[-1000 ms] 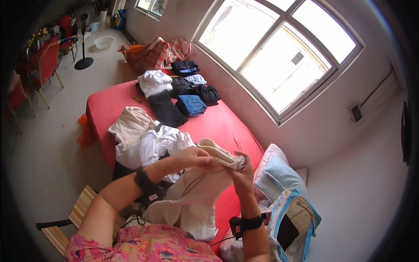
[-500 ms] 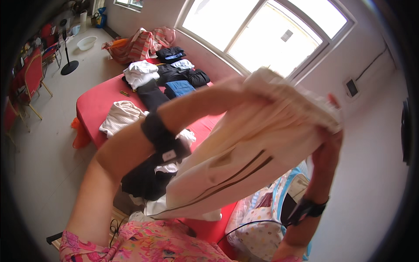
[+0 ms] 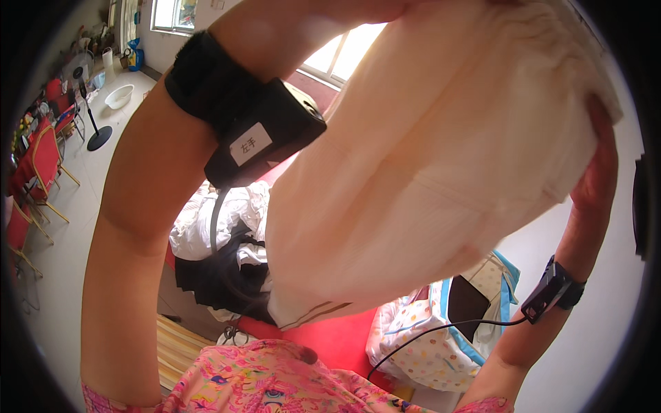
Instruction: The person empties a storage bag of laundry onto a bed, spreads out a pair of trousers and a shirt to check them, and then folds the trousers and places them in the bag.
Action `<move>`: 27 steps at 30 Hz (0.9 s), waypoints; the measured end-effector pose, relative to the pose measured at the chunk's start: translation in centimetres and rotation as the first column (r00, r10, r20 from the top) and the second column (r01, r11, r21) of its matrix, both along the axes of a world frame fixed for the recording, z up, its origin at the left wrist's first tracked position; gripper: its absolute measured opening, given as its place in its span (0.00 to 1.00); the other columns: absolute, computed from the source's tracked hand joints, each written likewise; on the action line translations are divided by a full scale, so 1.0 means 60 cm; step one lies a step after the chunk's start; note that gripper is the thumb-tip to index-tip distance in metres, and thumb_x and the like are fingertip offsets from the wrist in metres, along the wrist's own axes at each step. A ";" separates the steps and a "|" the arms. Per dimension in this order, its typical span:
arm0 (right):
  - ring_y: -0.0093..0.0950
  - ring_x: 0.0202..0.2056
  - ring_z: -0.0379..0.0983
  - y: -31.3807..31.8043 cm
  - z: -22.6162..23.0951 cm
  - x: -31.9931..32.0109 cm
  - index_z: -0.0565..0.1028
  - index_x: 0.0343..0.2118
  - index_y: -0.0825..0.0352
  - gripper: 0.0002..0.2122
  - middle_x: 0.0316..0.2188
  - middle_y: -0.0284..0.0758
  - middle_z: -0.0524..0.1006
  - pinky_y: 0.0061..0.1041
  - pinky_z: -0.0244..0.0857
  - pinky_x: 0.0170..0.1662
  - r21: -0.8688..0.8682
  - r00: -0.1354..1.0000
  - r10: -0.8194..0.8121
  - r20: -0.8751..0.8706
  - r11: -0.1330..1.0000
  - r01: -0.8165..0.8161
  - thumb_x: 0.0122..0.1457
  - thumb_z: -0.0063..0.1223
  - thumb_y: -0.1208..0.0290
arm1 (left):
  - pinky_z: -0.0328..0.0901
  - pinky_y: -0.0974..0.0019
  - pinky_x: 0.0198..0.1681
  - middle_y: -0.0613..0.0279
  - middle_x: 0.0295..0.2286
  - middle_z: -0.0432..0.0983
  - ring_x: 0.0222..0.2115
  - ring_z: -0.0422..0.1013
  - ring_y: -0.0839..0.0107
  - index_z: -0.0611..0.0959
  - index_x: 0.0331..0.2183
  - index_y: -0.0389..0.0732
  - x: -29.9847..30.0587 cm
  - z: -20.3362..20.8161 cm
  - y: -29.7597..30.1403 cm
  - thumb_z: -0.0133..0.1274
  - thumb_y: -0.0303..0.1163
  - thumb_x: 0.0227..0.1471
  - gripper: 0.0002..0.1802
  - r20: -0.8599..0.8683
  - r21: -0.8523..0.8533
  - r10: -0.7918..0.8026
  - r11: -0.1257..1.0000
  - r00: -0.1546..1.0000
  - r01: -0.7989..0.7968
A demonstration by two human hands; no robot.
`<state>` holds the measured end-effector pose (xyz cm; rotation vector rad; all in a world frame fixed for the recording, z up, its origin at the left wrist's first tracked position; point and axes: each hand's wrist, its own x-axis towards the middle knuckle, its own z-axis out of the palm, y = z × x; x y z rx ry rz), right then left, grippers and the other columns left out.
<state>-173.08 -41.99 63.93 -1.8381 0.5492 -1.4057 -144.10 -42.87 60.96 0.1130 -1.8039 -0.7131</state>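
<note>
A pair of white trousers (image 3: 427, 151) with a gathered waistband and two brown side stripes is held up in front of me, covering the middle of the view. My left hand (image 3: 387, 9) grips its upper left edge at the top of the picture, the fingers largely hidden. On the far right, my right hand (image 3: 597, 162) has hold of the waistband's other side. The cloth hangs spread between both hands, its lower end near my lap. Below my left forearm lie rumpled white clothes (image 3: 231, 206) and a black garment (image 3: 213, 283).
Red-covered surface (image 3: 334, 347) lies beneath. A dotted bag with blue trim (image 3: 430, 344) stands at right, crossed by a black cable (image 3: 420, 335) from my right wrist device (image 3: 547, 294). Red chairs (image 3: 47, 158), a stand fan (image 3: 100, 138) and a white basin (image 3: 120, 96) are at far left.
Both hands have risen and moved apart, bringing the trousers higher and closer. The cloth is spread wider and turned, so the stripes show only at its lower end.
</note>
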 end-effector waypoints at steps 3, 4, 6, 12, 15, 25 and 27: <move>0.29 0.43 0.71 -0.020 -0.026 0.042 0.68 0.47 0.70 0.18 0.41 0.40 0.73 0.27 0.66 0.47 0.069 0.990 0.140 -0.007 0.988 -0.139 0.55 0.48 0.67 | 0.65 0.71 0.40 0.58 0.37 0.73 0.37 0.69 0.71 0.77 0.40 0.36 0.018 -0.027 -0.003 0.53 0.36 0.49 0.17 -0.007 0.053 0.368 0.929 0.930 -0.368; 0.30 0.43 0.71 -0.028 -0.041 0.061 0.68 0.47 0.70 0.17 0.41 0.40 0.73 0.26 0.65 0.46 0.042 0.962 0.272 0.021 0.961 -0.272 0.56 0.46 0.67 | 0.64 0.70 0.41 0.59 0.37 0.73 0.37 0.69 0.72 0.78 0.40 0.37 0.023 -0.038 -0.047 0.55 0.39 0.47 0.19 -0.046 -0.034 0.169 0.985 0.985 -0.171; 0.30 0.43 0.71 -0.036 -0.050 0.093 0.66 0.48 0.71 0.17 0.42 0.40 0.73 0.26 0.66 0.46 0.103 0.897 0.439 0.055 0.891 -0.443 0.59 0.43 0.67 | 0.64 0.69 0.41 0.59 0.37 0.74 0.37 0.69 0.72 0.78 0.40 0.36 0.030 -0.056 -0.046 0.55 0.39 0.47 0.20 -0.069 0.093 0.285 0.956 0.956 -0.278; 0.23 0.32 0.71 -0.049 -0.082 0.212 0.70 0.34 0.68 0.07 0.29 0.34 0.74 0.16 0.65 0.36 0.048 0.899 0.236 0.369 0.961 -0.272 0.58 0.43 0.71 | 0.63 0.72 0.41 0.54 0.40 0.71 0.39 0.70 0.70 0.68 0.47 0.34 0.128 -0.155 -0.025 0.52 0.47 0.47 0.32 0.091 -0.106 0.918 0.394 0.386 -0.913; 0.22 0.30 0.71 -0.049 -0.091 0.245 0.71 0.32 0.68 0.06 0.27 0.34 0.73 0.16 0.66 0.34 -0.129 0.899 0.347 0.267 0.937 -0.323 0.58 0.42 0.73 | 0.64 0.67 0.37 0.59 0.28 0.73 0.30 0.70 0.67 0.74 0.32 0.35 0.169 -0.261 0.037 0.55 0.47 0.44 0.23 0.154 -0.017 0.917 0.375 0.369 -0.927; 0.24 0.31 0.70 -0.100 0.031 0.293 0.71 0.31 0.69 0.05 0.27 0.33 0.72 0.18 0.67 0.33 -0.351 0.808 0.395 0.436 0.902 -0.252 0.56 0.46 0.73 | 0.59 0.63 0.48 0.58 0.42 0.63 0.43 0.63 0.66 0.65 0.42 0.40 0.105 -0.622 0.253 0.63 0.34 0.38 0.31 0.607 0.435 0.366 0.590 0.705 -0.680; 0.26 0.30 0.71 -0.089 0.046 0.283 0.71 0.31 0.70 0.07 0.28 0.35 0.72 0.20 0.67 0.32 -0.391 0.841 0.348 0.415 0.903 -0.181 0.54 0.47 0.71 | 0.58 0.62 0.49 0.56 0.42 0.62 0.45 0.63 0.65 0.62 0.43 0.39 0.088 -0.696 0.259 0.65 0.34 0.35 0.36 0.477 0.527 0.375 0.603 0.795 -0.600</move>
